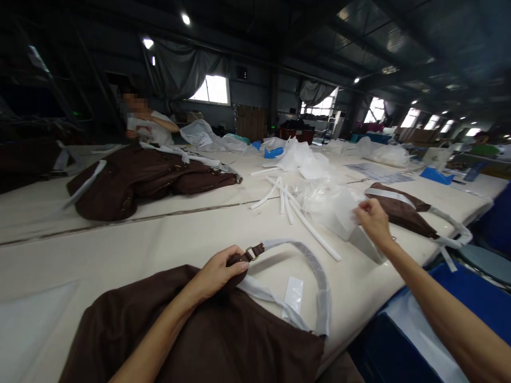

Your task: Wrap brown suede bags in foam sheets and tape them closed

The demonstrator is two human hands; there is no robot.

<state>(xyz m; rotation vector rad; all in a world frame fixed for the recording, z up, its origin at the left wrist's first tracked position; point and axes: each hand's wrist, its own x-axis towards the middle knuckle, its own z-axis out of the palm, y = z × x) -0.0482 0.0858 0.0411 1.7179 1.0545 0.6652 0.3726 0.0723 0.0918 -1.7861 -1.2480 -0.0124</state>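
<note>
One brown bag (223,340) lies nearest me on the pale table (191,234); my left hand (221,268) is closed round its strap end (238,261), beside a brass buckle; a glossy white packet (294,295) sits by the film-wrapped handle (319,276), no writing legible; my right hand (373,218) pinches a thin white sheet (348,217); white rods (315,234) lie between the hands and beyond; farther off, the print on a flat sheet (377,171) and a clear bag's label (204,139) is too small to read; a person (154,127) is across the table.
</note>
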